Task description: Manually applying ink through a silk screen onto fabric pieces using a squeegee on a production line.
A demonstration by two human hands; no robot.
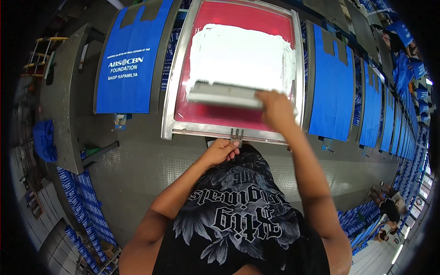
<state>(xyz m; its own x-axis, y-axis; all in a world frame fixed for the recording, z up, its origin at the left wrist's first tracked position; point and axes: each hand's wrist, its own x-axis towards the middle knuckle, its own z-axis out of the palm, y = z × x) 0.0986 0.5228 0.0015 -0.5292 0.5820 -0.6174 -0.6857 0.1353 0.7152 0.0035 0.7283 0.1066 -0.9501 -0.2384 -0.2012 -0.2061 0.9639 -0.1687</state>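
Note:
In front of me lies a screen printing frame (pixel 170 107) with a metal rim and a red mesh (pixel 206 114). Thick white ink (pixel 240 57) covers much of the mesh. My right hand (pixel 277 110) is closed round the right end of a long grey squeegee (pixel 224 95), slightly blurred, which lies across the lower edge of the ink. At the middle of the frame's near edge, my left hand (pixel 223 151) pinches a small metal bracket (pixel 236 136) between thumb and fingers.
A blue bag panel with white print (pixel 130 64) lies on a board at left. Another blue panel (pixel 331 87) lies at right, with several more in a row beyond. A grey table (pixel 64 101) holds a blue bundle (pixel 44 140) at its edge. People (pixel 389 208) sit at far lower right.

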